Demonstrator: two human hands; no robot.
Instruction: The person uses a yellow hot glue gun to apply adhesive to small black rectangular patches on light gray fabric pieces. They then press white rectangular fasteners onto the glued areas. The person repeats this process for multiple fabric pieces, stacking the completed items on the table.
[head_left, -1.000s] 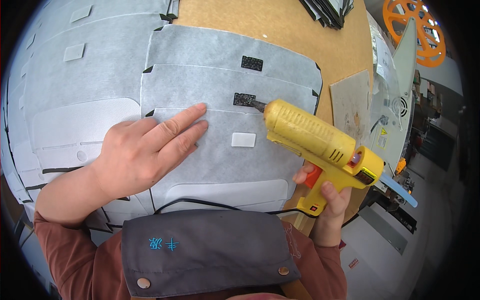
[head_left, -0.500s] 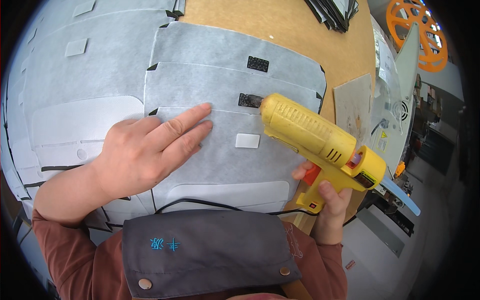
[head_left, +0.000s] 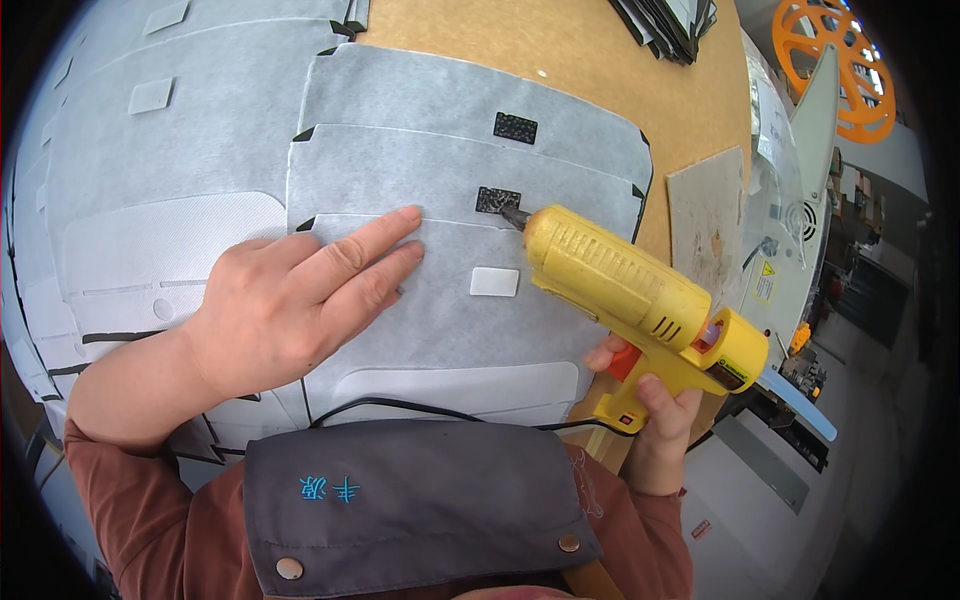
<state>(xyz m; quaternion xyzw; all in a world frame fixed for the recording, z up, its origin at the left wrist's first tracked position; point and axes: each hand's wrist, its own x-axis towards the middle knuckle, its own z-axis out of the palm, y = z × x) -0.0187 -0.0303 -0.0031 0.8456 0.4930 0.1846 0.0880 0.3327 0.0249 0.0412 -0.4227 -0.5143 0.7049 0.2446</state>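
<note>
My right hand (head_left: 660,405) grips a yellow hot glue gun (head_left: 625,285) by its handle, a finger at the red trigger. A pale glue stick (head_left: 800,402) sticks out of the gun's back end. Its dark nozzle (head_left: 514,217) points at the lower edge of a small black patch (head_left: 498,200), which looks wet and shiny. Farther off lies a second black patch (head_left: 515,128), and nearer me a white patch (head_left: 495,282). These sit on overlapping light grey fabric panels (head_left: 400,165). My left hand (head_left: 290,295) lies flat on the panels, fingers stretched out.
More grey panels (head_left: 210,140) with white patches spread to the left on the brown table (head_left: 480,40). A stained board (head_left: 706,205) lies at the right edge, beside a pale machine (head_left: 815,190). The gun's black cord (head_left: 400,402) runs along the table's near side.
The glue gun has tipped slightly down, and its nozzle has moved from across the black patch to that patch's near right corner. My left hand has stayed in place.
</note>
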